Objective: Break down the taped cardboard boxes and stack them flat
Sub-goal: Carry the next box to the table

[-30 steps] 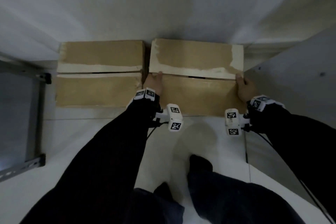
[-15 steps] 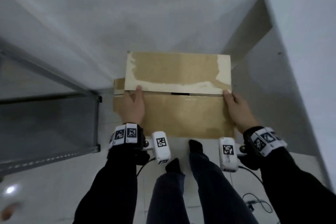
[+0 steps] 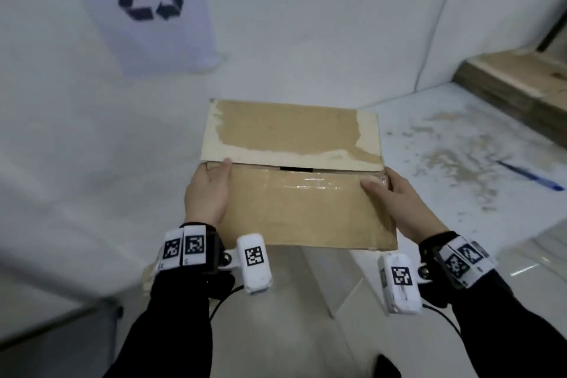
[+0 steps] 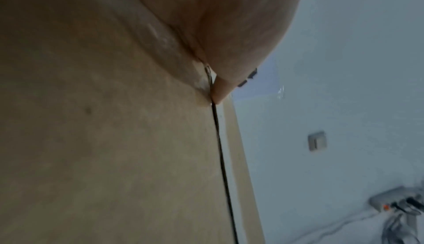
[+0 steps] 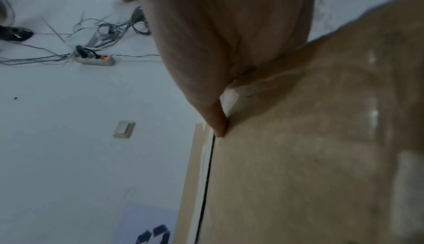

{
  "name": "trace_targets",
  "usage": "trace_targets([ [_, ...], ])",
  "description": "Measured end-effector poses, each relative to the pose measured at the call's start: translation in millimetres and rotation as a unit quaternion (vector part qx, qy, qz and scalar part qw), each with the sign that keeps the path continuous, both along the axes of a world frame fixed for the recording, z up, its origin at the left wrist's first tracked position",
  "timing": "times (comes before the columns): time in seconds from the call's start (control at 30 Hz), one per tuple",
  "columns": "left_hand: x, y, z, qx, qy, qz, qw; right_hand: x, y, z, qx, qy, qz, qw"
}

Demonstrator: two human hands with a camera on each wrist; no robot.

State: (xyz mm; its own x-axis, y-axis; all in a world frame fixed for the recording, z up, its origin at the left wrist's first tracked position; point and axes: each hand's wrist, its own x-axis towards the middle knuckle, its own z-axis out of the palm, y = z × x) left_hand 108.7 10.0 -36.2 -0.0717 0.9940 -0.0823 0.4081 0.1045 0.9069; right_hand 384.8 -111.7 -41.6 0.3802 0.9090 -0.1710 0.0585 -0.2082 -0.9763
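One cardboard box (image 3: pixel 294 181), gripped at each end by left hand (image 3: pixel 208 193) and right hand (image 3: pixel 399 202).

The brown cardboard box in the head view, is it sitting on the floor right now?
No, the brown cardboard box is held up off the floor, with the left hand and right hand gripping its two sides.

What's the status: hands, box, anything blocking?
Left hand and right hand grip the cardboard box by its sides, held up. Top flaps closed, clear tape near the seam. Nothing blocking.
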Motion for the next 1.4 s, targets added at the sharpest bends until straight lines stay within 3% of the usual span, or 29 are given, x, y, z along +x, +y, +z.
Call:
trace_targets([
  [0.17,129,-1,5,0.006,0.017,-0.047,0.999,126,-2,11,-0.006,-0.054,-0.022,0.998],
  [0.33,254,0,-15,-0.036,0.007,-0.047,0.998,249,14,1,-0.035,-0.094,-0.03,0.995],
  [0.53,335,-10,-41,-0.093,-0.011,-0.035,0.995,342,25,-18,-0.071,-0.087,-0.033,0.993],
  [0.63,358,-12,-52,-0.09,-0.022,-0.027,0.995,367,33,-29,-0.088,-0.076,-0.021,0.993],
  [0.77,378,0,-62,-0.068,0.021,-0.016,0.997,393,57,-52,-0.118,-0.085,-0.024,0.989],
  [0.9,388,27,-67,-0.062,0.127,-0.048,0.989,406,78,-68,-0.152,-0.035,-0.045,0.987],
  [1.0,401,48,-59,-0.053,0.198,-0.06,0.977,401,78,-66,-0.137,0.07,-0.126,0.98],
  [1.1,424,55,-48,-0.001,0.284,-0.063,0.957,384,61,-65,-0.115,0.065,-0.172,0.976],
  [1.23,463,23,-26,0.062,0.264,-0.114,0.956,374,20,-69,-0.14,0.125,-0.097,0.977],
  [1.4,540,-64,-33,0.044,0.313,-0.187,0.93,454,59,-69,-0.103,0.011,-0.096,0.99],
])
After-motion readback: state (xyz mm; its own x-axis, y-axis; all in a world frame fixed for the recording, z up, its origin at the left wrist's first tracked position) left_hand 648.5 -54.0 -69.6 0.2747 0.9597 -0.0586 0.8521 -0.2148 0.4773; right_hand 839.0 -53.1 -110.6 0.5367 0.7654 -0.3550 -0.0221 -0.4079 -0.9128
